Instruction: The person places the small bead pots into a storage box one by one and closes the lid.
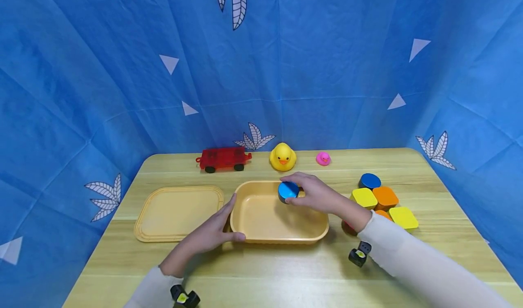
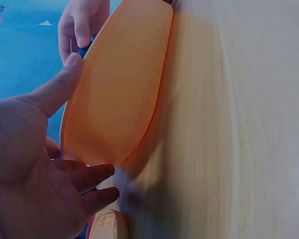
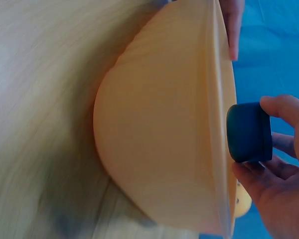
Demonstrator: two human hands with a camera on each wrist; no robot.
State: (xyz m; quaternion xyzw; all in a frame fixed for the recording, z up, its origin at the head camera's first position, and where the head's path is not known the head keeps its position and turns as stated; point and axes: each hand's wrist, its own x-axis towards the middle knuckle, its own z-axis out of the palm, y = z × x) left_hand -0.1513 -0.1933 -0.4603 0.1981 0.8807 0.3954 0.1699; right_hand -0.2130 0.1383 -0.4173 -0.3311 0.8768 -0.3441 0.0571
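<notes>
My right hand [image 1: 312, 191] pinches a blue round block [image 1: 288, 190] between thumb and fingers, over the back part of a peach plastic box [image 1: 261, 240]. In the right wrist view the blue block [image 3: 249, 132] shows above the box's rim, apart from its floor. My left hand [image 1: 210, 231] rests against the box's left end, thumb at the front corner and fingers along the side. In the left wrist view this hand [image 2: 45, 154] has its fingers spread and fairly straight against the box wall [image 2: 119, 84].
A matching peach lid [image 1: 180, 213] lies left of the box. Along the back stand a red toy wagon [image 1: 223, 158], a yellow rubber duck [image 1: 283, 157] and a small pink duck [image 1: 323, 158]. Several coloured blocks, among them a yellow one [image 1: 403, 217], cluster at right, partly behind my right arm.
</notes>
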